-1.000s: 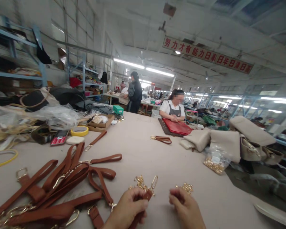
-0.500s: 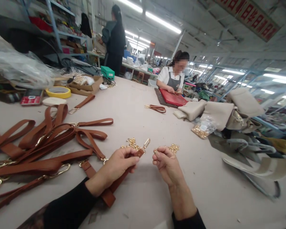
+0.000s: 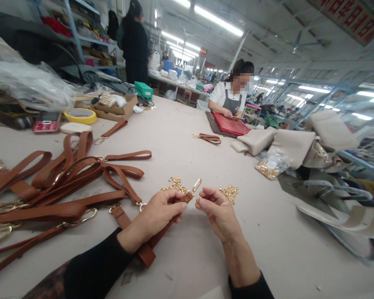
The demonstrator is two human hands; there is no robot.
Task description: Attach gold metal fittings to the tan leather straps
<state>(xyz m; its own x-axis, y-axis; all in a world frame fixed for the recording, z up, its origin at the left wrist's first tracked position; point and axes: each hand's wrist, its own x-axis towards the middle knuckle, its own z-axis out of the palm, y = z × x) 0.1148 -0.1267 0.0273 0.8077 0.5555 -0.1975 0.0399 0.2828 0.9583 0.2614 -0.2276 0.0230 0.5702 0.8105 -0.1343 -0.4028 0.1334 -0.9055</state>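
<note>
One brown strap [image 3: 155, 242] slants through the lower middle of the head view, pinched near its end between the thumb and fingers of my left hand [image 3: 162, 214]. The gold clasp [image 3: 197, 185] on that end sticks up past my grip, just beside my right hand [image 3: 216, 214]. Those right fingers are curled in, the thumb near their tips; whether they meet, or hold some small piece, I cannot tell.

For close handling at this strap end, I'd say a firm pinch just behind the clasp serves best, with the leather flat and the clasp tipped out of the way. Light right fingertips, brought in square to the strap, should be less likely to fumble anything small.

Loose gold pieces [image 3: 230, 193] lie just beyond my right hand, so I reckon a low wrist could scatter them. More straps [image 3: 59, 195] lie tangled at the left of the frame, on the table [image 3: 174, 124].
</note>
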